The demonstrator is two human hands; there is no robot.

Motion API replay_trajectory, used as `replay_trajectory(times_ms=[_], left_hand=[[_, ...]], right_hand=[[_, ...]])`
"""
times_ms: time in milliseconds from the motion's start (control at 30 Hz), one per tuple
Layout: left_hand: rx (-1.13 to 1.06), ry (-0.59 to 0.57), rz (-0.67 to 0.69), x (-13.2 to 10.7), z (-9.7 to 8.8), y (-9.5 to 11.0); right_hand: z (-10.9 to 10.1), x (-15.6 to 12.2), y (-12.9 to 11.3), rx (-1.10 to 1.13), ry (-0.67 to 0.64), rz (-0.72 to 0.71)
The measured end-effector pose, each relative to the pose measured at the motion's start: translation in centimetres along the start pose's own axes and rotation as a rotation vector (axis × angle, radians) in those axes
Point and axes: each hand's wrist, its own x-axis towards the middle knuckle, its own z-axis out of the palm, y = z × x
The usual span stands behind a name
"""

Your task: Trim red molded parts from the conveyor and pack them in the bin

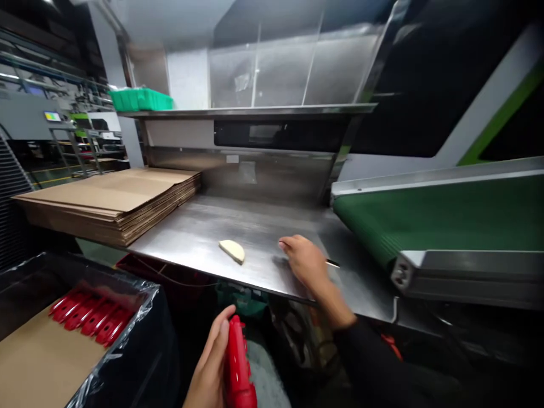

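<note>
At the bottom centre, my left hand (210, 362) is closed around a glossy red plastic part (238, 362) with small notches along one side. My right hand (308, 262) is over the metal table, fingers curled and pinched at the tips. A thin tool (333, 263) with a dark end and a light edge sticks out past the heel of this hand; most of it is hidden, and its kind does not show. Left of the right hand, a cream half-moon-shaped piece (232, 250) lies on the table (191, 229), touched by neither hand.
Flat cardboard sheets (114, 190) are stacked on the table's left. Below them, a plastic-lined bin (157, 300) holds several red parts (91, 317) on cardboard. A green conveyor belt (446, 215) slopes in at the right. Above, a shelf (255, 111) carries a green tray (140, 100).
</note>
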Motion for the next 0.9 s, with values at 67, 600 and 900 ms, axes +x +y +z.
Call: replay_trajectory(times_ms=[67,600,900], left_hand=[[-0.061,0.03,-0.037,0.5,-0.9,-0.5],[0.161,0.272,0.601,-2.3,-2.0,4.5],[0.15,0.21,0.385,-4.5,-1.6,4.2]], right_hand=[[1.5,3.0,0.1,-0.041,-0.069,0.006],[3.2,-3.2,-13.5,0.236,-0.13,-0.23],[-2.0,-14.2,-18.1,0.612,0.131,-0.534]])
